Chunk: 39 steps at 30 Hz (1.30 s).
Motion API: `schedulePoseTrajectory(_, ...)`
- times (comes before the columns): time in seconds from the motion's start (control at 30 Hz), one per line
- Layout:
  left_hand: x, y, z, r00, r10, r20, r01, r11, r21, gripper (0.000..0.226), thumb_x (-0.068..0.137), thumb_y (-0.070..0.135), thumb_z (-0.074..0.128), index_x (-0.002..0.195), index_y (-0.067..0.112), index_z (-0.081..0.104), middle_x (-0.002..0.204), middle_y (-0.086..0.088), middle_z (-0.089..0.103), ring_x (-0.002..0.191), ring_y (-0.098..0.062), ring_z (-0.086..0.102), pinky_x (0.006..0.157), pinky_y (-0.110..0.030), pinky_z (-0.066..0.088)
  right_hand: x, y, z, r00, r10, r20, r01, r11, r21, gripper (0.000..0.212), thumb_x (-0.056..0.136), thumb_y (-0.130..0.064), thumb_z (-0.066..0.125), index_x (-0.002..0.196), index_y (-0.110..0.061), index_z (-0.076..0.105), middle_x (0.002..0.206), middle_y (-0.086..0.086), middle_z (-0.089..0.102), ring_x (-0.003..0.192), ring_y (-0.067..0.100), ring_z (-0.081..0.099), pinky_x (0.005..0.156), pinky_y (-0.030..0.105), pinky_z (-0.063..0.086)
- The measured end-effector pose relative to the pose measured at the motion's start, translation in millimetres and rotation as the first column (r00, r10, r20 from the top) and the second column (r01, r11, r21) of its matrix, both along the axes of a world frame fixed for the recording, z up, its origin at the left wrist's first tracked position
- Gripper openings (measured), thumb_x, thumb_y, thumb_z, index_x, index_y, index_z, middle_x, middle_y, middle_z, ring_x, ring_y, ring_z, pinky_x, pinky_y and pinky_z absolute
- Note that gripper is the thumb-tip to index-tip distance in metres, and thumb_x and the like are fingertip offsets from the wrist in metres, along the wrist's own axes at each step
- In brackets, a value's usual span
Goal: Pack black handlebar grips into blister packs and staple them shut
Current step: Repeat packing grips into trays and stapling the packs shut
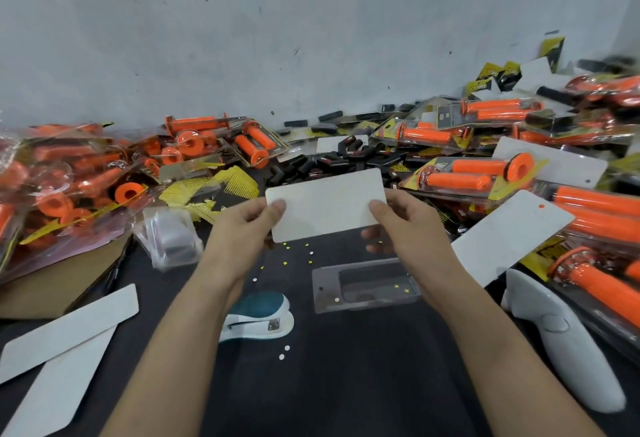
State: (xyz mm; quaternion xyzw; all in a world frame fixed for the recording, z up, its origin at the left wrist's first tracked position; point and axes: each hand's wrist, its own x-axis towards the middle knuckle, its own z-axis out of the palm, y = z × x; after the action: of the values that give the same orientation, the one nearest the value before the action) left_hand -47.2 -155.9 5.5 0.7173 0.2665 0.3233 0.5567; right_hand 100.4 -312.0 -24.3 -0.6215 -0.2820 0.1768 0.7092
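Observation:
Both hands hold up a white backing card (327, 204), blank side toward me, above the dark table. My left hand (249, 228) pinches its left end and my right hand (398, 225) pinches its right end. An empty clear blister pack (363, 286) lies flat on the table below my right hand. Loose black grips (332, 162) are heaped behind the card. A white and teal stapler (259, 318) sits near my left forearm.
Packed orange grips (464, 176) pile up at the right and in bags (69, 187) at the left. White cards (65, 329) lie front left and at the right (509, 239). A white controller (561, 339) lies at the right. Clear blisters (169, 235) and a cardboard box (52, 284) sit left.

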Motion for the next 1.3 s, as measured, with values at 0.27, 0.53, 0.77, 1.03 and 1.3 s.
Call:
schedulePoseTrajectory(0.27,-12.5,30.0,-14.3,0.977,-0.042,-0.210,0.051,0.998,0.035,0.023,0.099,0.004,0.052,0.104,0.017,0.071,0.080,0.006,0.073,0.074,-0.016,0.056,0.062,-0.025,0.045,-4.5,16.3,-10.4,0.993,0.039,0.109,-0.022,0.988,-0.155,0.015,0.101,-0.020,0.055,0.112,-0.024,0.065,0.097,-0.005,0.070,0.067,0.006,0.067,0.054,0.020,0.053)
schedulePoseTrajectory(0.53,-24.1,45.6,-21.0,0.971,0.029,-0.235,-0.040,0.998,-0.043,0.026,0.095,0.010,0.052,0.107,0.022,0.072,0.102,-0.015,0.070,0.081,-0.019,0.055,0.064,-0.028,0.043,-17.3,30.0,-14.2,0.980,0.113,0.167,-0.061,0.956,-0.286,0.015,0.101,-0.020,0.055,0.111,-0.021,0.066,0.101,-0.005,0.070,0.067,0.007,0.071,0.050,0.021,0.049)
schedulePoseTrajectory(0.77,-23.3,46.2,-23.8,0.899,0.176,-0.400,-0.033,0.940,0.339,0.031,0.098,0.022,0.054,0.127,0.027,0.062,0.120,0.009,0.060,0.105,-0.009,0.056,0.089,-0.026,0.047,-19.2,28.8,-12.8,0.986,0.095,0.140,-0.052,0.959,-0.280,0.018,0.101,-0.017,0.054,0.115,-0.020,0.065,0.099,-0.005,0.070,0.069,0.008,0.071,0.050,0.019,0.051)
schedulePoseTrajectory(1.03,-16.4,22.2,-13.0,0.916,-0.075,-0.394,0.311,0.755,0.578,0.032,0.081,0.055,0.064,0.112,0.049,0.057,0.137,0.026,0.045,0.132,-0.002,0.035,0.107,-0.029,0.029,-8.6,18.3,-9.4,0.984,0.149,-0.096,-0.160,0.980,-0.115,0.014,0.099,-0.012,0.059,0.101,-0.013,0.073,0.078,0.000,0.074,0.065,0.010,0.066,0.057,0.018,0.051)
schedulePoseTrajectory(1.3,-12.4,11.7,-14.8,0.911,-0.062,-0.407,0.338,0.675,0.655,0.046,0.077,0.076,0.050,0.115,0.053,0.057,0.125,0.032,0.050,0.120,0.001,0.041,0.099,-0.025,0.033,-3.2,4.4,-0.7,0.935,0.201,-0.291,-0.191,0.980,0.063,0.015,0.098,-0.015,0.061,0.101,-0.004,0.071,0.075,0.007,0.071,0.063,0.010,0.064,0.053,0.017,0.051)
